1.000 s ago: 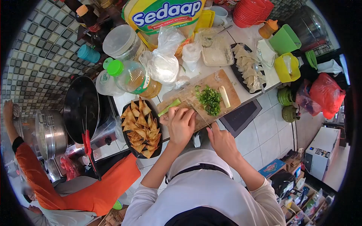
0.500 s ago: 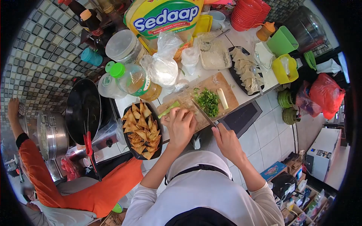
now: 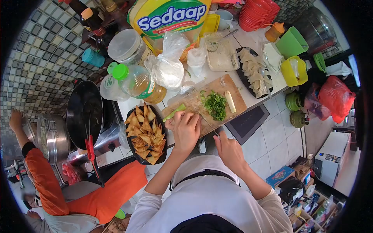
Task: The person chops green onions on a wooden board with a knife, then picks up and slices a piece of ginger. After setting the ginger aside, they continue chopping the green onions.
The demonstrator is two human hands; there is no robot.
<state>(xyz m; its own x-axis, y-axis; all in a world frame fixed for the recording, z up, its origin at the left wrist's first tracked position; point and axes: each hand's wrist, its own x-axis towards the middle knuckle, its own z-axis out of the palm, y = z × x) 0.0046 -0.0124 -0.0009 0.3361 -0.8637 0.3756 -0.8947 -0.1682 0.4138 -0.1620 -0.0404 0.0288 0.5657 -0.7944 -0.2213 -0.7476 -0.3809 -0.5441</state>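
Observation:
On the wooden cutting board (image 3: 237, 91), my left hand (image 3: 185, 127) is closed, fingers curled over a green onion stalk (image 3: 174, 111) whose pale green end sticks out on the left. My right hand (image 3: 230, 150) grips a knife (image 3: 209, 124). Its thin blade slants up and left toward my left fingertips, with its edge turned nearly out of sight. A heap of chopped greens (image 3: 215, 105) lies just right of the blade. Beside the heap is a white stalk piece (image 3: 230, 101). How much of the stalk lies beneath my left fingers is hidden.
A plate of fried triangular pastries (image 3: 145, 134) stands left of the board, below an oil bottle (image 3: 138, 83). Pale wrappers (image 3: 254, 72) lie on a dark plate at right. A wok (image 3: 83, 112) and a steamer pot (image 3: 54, 138) are near a co-worker's orange sleeve (image 3: 44, 178).
The knife has shifted left from beside the chopped greens toward my left hand, and my right hand moved slightly with it. The co-worker's hand at far left has lowered a little.

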